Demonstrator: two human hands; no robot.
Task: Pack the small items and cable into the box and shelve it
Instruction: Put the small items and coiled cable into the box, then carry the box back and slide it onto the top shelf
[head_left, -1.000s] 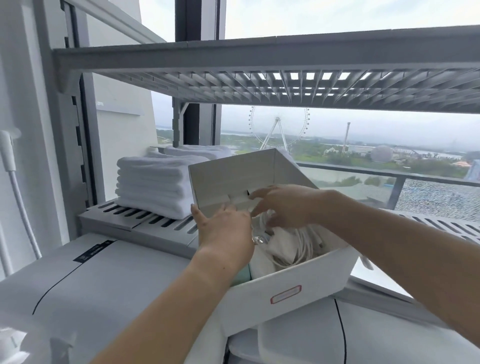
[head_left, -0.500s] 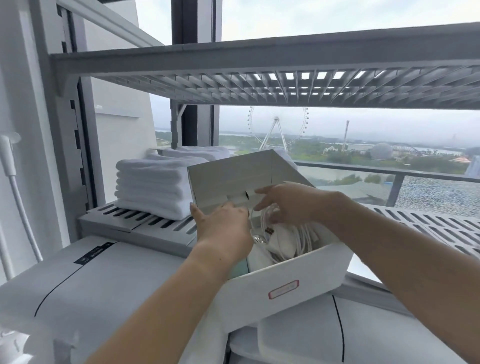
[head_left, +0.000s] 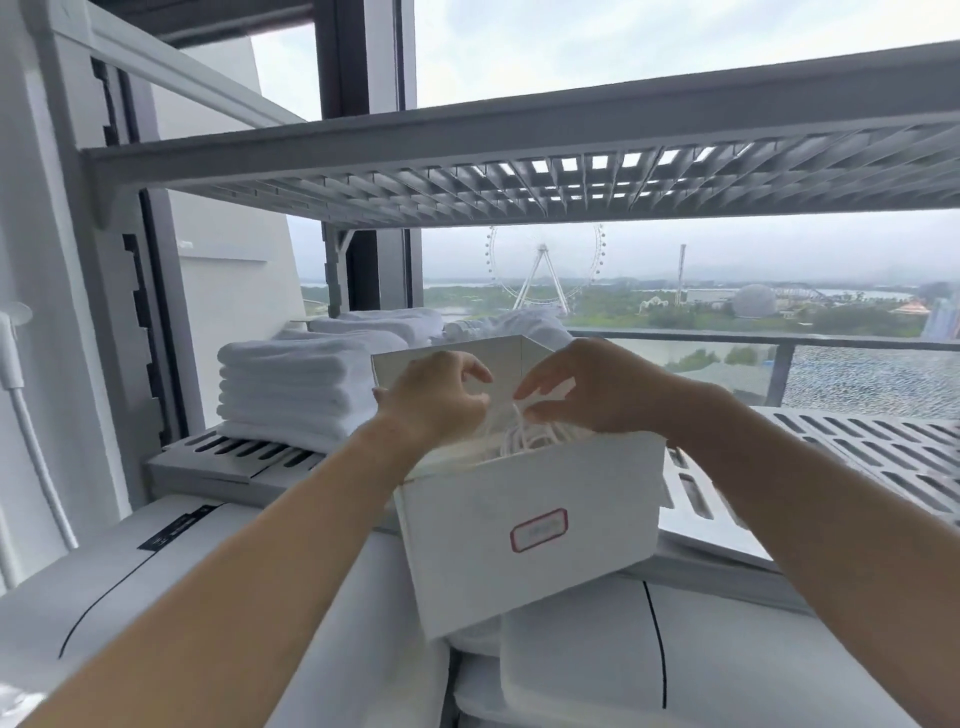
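Shelving (head_left: 519, 156) fills the upper half of what we see, and its lower slatted shelf (head_left: 857, 447) is where we judge the box must end up. Folded towels (head_left: 296, 389) sit on that shelf at nine o'clock from the box. White box (head_left: 530, 530), open at the top and marked with a small red-edged label (head_left: 538, 529), rests tilted with its near corner over the white machines (head_left: 156, 582) below and its far side against the shelf edge.

We are at the packing step: tucking the white cable (head_left: 524, 434) down into the box. To do it well, we should press the loops below the rim before letting go, since springy coils tend to rise again, and we should keep one hand on the box wall so the tilted box does not slide. Only then do we lift it level onto the shelf, at three o'clock from the towels.

Our left hand (head_left: 436, 400) hovers over the box's far left corner, fingers (head_left: 475, 366) curled and partly closed; we cannot tell whether they hold anything. Our right hand (head_left: 597, 389) pinches cable strands between thumb and fingers, right at the rim. The cable hangs at six o'clock from that pinch, its loops bunched inside the box. Small items are hidden below.
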